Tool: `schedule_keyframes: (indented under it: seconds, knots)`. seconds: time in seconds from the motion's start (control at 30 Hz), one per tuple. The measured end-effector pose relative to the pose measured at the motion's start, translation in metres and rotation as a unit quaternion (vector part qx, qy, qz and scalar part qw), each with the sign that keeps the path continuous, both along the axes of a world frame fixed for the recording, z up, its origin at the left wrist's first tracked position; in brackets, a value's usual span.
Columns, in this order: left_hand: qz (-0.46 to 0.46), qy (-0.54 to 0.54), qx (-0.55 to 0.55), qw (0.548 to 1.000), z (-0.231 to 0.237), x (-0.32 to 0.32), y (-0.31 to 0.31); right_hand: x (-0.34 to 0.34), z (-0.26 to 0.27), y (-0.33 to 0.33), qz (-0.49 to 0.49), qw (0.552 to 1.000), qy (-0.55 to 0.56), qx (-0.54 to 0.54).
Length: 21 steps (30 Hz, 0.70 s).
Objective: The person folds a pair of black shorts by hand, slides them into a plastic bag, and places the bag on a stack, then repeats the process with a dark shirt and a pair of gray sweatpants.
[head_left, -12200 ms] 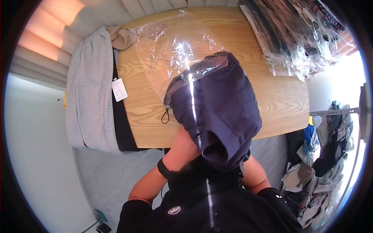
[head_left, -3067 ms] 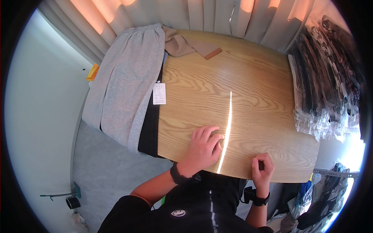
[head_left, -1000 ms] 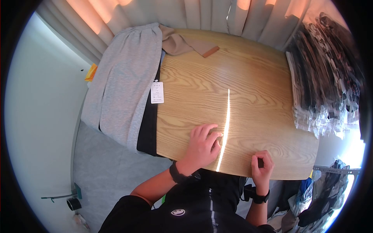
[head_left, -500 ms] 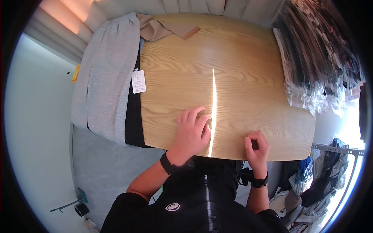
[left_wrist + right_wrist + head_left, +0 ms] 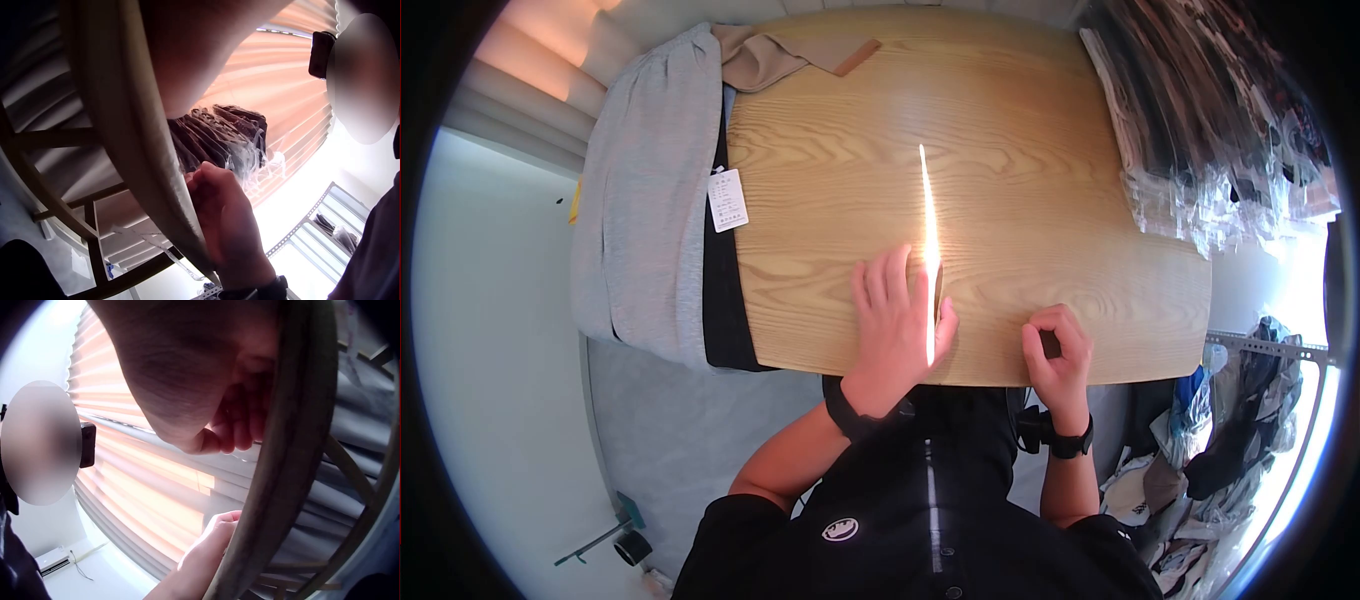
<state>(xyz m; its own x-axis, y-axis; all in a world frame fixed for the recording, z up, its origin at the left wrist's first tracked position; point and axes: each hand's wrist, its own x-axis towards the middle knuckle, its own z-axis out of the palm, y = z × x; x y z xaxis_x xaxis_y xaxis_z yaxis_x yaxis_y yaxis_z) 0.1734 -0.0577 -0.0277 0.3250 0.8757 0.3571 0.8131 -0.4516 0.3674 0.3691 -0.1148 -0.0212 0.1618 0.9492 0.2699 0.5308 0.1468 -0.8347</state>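
Observation:
My left hand (image 5: 895,315) rests palm down near the front edge of the wooden table (image 5: 1020,190), with its fingers reaching forward and nothing in them. A bright strip of sunlight crosses its thumb side. To the right, my right hand (image 5: 1062,358) lies on its side at the same edge, the fingers loosely curled and holding nothing. Seen from the left wrist, this right hand (image 5: 228,219) sits against the table edge. The right wrist view has its curled fingers (image 5: 240,422) close up and the left hand (image 5: 209,550) beyond.
Grey sweatpants (image 5: 650,190) with a white tag (image 5: 728,200) lie over black fabric (image 5: 725,270) on the left. A tan garment piece (image 5: 785,55) is at the back left. Plastic-wrapped clothes (image 5: 1200,110) are stacked back right. More bagged clothes (image 5: 1230,430) hang or lie beside a metal rack at right.
The dark navy garment and clear plastic bag held twelve seconds ago are out of view. Lately the head view has tilted down, and the left hand's fingers have straightened slightly; the right hand stays put.

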Motion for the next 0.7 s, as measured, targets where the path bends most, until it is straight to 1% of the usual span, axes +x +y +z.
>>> schedule_keyframes:
  seconds: [0.13, 0.43, 0.7]
  knots:
    - [0.010, 0.012, -0.013, 1.000, -0.0015, 0.0043, -0.0003, 0.0000, 0.0010, -0.0002, -0.001, 1.000, 0.004, -0.004]
    - [-0.007, 0.034, -0.023, 0.999, 0.0003, 0.0036, 0.0024, -0.0006, 0.0001, 0.0001, -0.004, 1.000, 0.004, -0.002]
    - [-0.007, 0.026, -0.027, 0.999, -0.0004, 0.0030, 0.0028, -0.0001, -0.0013, 0.0000, -0.005, 1.000, 0.002, 0.000]
